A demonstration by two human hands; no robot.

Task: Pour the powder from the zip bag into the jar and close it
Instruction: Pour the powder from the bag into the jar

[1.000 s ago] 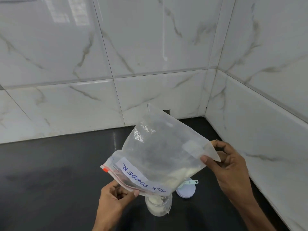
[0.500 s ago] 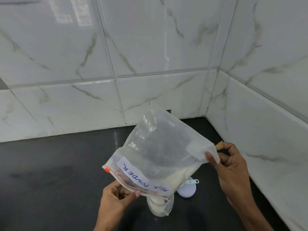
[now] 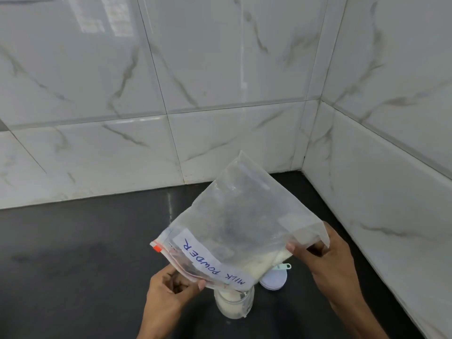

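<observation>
Worktop dark, tiled walls behind. L hand sits low, fingers pinching bag at its zip edge, just short of the corner that hangs over the jar. Bag is held in the air, tilted: zip edge low and toward the person, red slider at its far L end, sealed bottom edge raised toward the wall. Label reads MILK POWDER, upside down. Most of bag is see-through and dusted; powder is bunched in the lowest corner, directly above jar. Jar stands upright on worktop, lid off, part-filled w/ white powder. Bag corner hides its mouth, so can't tell if anything is flowing. Lid lies flat just R of jar, pale w/ mint tab. R hand is higher, fingers gripping bag's raised R corner.

Judgement: pour looks nearly done. Next move prob. needs the R corner lifted so the rest slides down-left into jar. R hand is nearer the lid for closing.
</observation>
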